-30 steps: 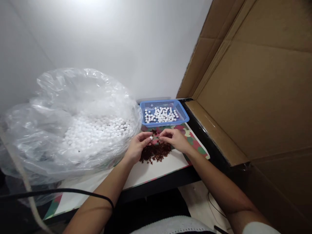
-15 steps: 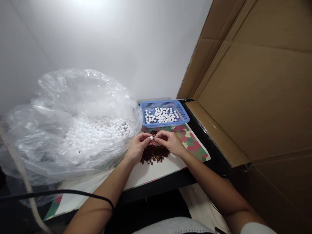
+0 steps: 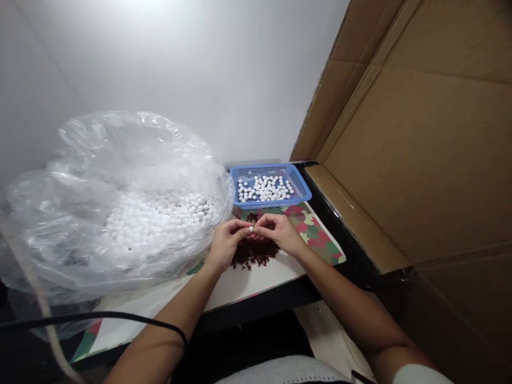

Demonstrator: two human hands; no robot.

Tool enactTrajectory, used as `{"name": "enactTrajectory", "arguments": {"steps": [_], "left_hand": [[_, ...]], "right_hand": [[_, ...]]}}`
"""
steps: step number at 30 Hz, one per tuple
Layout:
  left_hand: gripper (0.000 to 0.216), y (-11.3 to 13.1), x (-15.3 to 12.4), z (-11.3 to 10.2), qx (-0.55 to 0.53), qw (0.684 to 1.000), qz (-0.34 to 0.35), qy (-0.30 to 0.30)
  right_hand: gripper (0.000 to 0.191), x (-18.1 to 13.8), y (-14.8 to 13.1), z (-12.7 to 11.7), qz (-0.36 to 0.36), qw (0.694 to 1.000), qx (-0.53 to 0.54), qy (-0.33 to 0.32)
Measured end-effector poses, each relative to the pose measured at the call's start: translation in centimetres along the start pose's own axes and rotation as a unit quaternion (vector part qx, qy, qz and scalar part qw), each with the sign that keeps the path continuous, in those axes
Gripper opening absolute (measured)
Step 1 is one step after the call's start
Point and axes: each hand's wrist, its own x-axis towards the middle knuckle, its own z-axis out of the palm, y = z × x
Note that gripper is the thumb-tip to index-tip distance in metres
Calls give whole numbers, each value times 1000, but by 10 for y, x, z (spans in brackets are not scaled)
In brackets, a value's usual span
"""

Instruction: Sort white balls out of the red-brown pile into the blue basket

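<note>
My left hand (image 3: 224,242) pinches a small white bead (image 3: 251,229) between thumb and fingers. My right hand (image 3: 280,232) meets it from the right, its fingertips pressed together against the same bead; whatever else they hold is too small to make out. Both hands hover just over a pile of dark red-brown bits (image 3: 255,252) on the white table (image 3: 236,285). Behind them stands a blue plastic basket (image 3: 301,185) with many white beads in it.
A large clear plastic bag (image 3: 100,176) full of white beads fills the left of the table. A camouflage-patterned mat (image 3: 320,237) lies under the basket. An open cardboard box (image 3: 420,149) walls the right side. A black cable (image 3: 100,316) crosses the lower left.
My right hand has drawn in to the left until its fingertips touch the bead in my left hand. The left hand has barely moved.
</note>
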Motion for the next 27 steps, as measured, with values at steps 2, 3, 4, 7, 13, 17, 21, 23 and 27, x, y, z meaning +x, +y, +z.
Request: {"name": "enactTrajectory", "arguments": {"steps": [2, 3, 4, 7, 13, 17, 21, 23, 27], "left_hand": [[14, 0, 0, 0, 16, 1000, 3, 2], [15, 0, -1, -1, 23, 1000, 4, 0], [15, 0, -1, -1, 28, 1000, 3, -6], [20, 3, 0, -3, 24, 1000, -7, -18], [27, 30, 28, 4, 121, 991, 26, 40], [21, 37, 67, 8, 219, 965, 103, 100], [29, 31, 74, 12, 169, 967, 149, 116], [27, 25, 62, 16, 107, 987, 99, 72], [33, 11, 32, 20, -25, 999, -24, -23]], "right_hand": [[27, 0, 2, 1, 4, 1000, 13, 4], [27, 0, 2, 1, 6, 1000, 22, 3], [26, 0, 2, 1, 6, 999, 32, 0], [21, 1, 1, -2, -1, 997, 73, -7], [23, 5, 11, -22, 11, 987, 147, 65], [27, 6, 22, -29, 21, 983, 165, 83], [30, 6, 20, -25, 13, 979, 181, 95], [30, 5, 17, -22, 12, 979, 183, 89], [27, 1, 10, -16, -9, 984, 162, 70]]}}
